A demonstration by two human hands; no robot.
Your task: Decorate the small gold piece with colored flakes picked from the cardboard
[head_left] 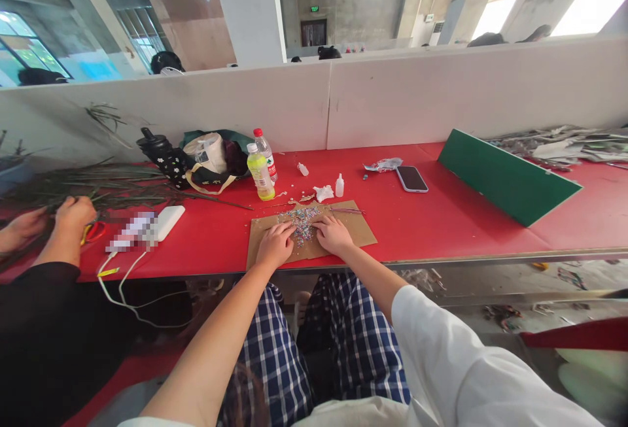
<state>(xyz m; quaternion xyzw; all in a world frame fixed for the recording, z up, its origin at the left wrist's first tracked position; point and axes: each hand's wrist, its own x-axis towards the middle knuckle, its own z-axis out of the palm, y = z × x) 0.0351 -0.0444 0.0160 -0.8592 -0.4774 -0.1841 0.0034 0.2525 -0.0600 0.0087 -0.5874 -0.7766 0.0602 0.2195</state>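
A loose pile of tiny multicoloured bits (303,219), like small beads or sequins, is spread on brown cardboard (360,234). From its left side my left hand (276,244) rests on the board, fingers stretched out and touching the edge of the pile. Opposite it, my right hand (333,234) lies with extended fingers at the pile's right edge. Neither hand visibly grips anything. Just behind the right hand, a thin stick-like tool (347,210) lies across the cardboard. Crumpled white tissue (323,193) and a small white squeeze bottle (339,185) are beyond the pile.
On the red table (456,224) stand two drink bottles (260,172) beside a bag (213,159) and a black tumbler (161,155). A phone (412,179) and a green board (505,178) are rightward. At left, a co-worker's hands (73,218) are near red-handled scissors (94,232) and a cabled white device (169,221).
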